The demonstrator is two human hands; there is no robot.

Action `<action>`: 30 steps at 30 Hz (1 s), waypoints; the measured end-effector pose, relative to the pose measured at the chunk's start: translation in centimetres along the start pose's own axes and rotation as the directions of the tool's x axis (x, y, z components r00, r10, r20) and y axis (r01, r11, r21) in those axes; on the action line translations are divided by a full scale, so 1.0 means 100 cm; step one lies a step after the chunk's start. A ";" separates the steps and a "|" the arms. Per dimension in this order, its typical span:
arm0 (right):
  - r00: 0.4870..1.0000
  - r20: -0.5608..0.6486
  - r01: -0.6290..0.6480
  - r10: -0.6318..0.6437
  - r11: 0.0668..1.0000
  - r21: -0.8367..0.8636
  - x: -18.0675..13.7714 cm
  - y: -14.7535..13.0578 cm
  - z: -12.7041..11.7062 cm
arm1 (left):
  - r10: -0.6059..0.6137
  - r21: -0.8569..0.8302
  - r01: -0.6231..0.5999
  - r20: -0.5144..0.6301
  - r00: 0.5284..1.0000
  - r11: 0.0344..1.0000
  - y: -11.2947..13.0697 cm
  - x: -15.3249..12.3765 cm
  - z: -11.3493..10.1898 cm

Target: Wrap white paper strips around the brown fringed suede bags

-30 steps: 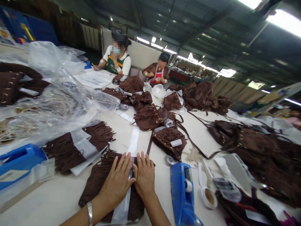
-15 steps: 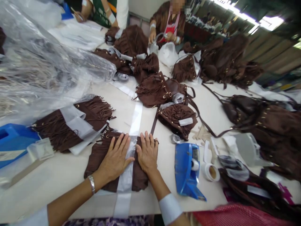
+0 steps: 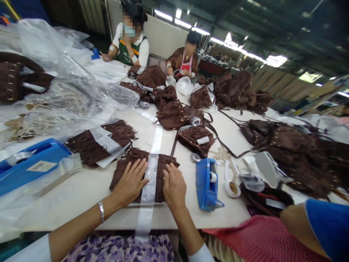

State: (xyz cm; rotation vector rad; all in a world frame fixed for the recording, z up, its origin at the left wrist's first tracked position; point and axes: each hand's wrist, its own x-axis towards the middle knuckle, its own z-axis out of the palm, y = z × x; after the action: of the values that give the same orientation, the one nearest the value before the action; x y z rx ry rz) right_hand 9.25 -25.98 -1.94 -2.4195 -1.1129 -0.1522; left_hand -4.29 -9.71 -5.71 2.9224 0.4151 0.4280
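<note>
A folded brown fringed bag [image 3: 120,174] lies flat on the table in front of me, with a pale, shiny strip [image 3: 151,174] running across its middle. My left hand [image 3: 131,182] rests on the bag's left half, palm down, its fingers stretched and its thumb by the strip. On the right edge of the bag is my right hand [image 3: 175,185], with slightly bent fingers and nothing visible held in it. Beyond the left hand lies another fringed bag [image 3: 122,133] with a whitish band around it.
A blue tape dispenser [image 3: 205,185] and a tape roll [image 3: 232,189] stand to the right. Another blue dispenser [image 3: 40,163] is at left, near clear plastic sheeting [image 3: 92,78]. Brown bags [image 3: 170,114] cover the far table. Two people sit opposite; a blue sleeve [image 3: 329,229] shows at right.
My view has tilted up, showing more of the people opposite. The right hand has shifted to the bag's right edge, its fingers more bent. A neighbour's arm has appeared at lower right.
</note>
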 end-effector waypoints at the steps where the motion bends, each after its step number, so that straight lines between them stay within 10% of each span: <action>1: 0.999 0.028 0.028 -0.027 0.999 -0.018 -0.005 -0.007 0.010 | -0.011 0.006 0.011 0.008 1.000 1.000 0.001 -0.003 0.002; 6: 0.985 0.154 0.089 -0.078 0.994 -0.067 -0.021 -0.004 0.049 | -0.023 -0.003 0.023 0.036 0.999 1.000 0.000 -0.009 0.008; 17: 0.979 0.187 0.081 -0.076 0.997 -0.019 -0.014 0.003 0.049 | -0.030 -0.062 0.033 0.049 0.998 0.998 -0.001 -0.006 0.009; 25: 0.997 -0.005 0.068 -0.071 0.935 0.349 -0.041 0.055 -0.020 | 0.139 -0.062 -0.139 0.001 0.990 0.988 -0.023 -0.054 -0.021; 30: 0.958 0.209 0.148 -0.194 0.965 0.216 -0.082 0.047 -0.027 | 0.108 -0.021 -0.108 0.000 0.994 0.994 -0.028 -0.088 -0.020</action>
State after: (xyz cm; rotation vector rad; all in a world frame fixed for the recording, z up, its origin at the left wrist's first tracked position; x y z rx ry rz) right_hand 7.54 -35.49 -3.63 -2.2009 -1.3716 0.1803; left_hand -13.73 -9.42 -6.67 2.9340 0.2515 0.4422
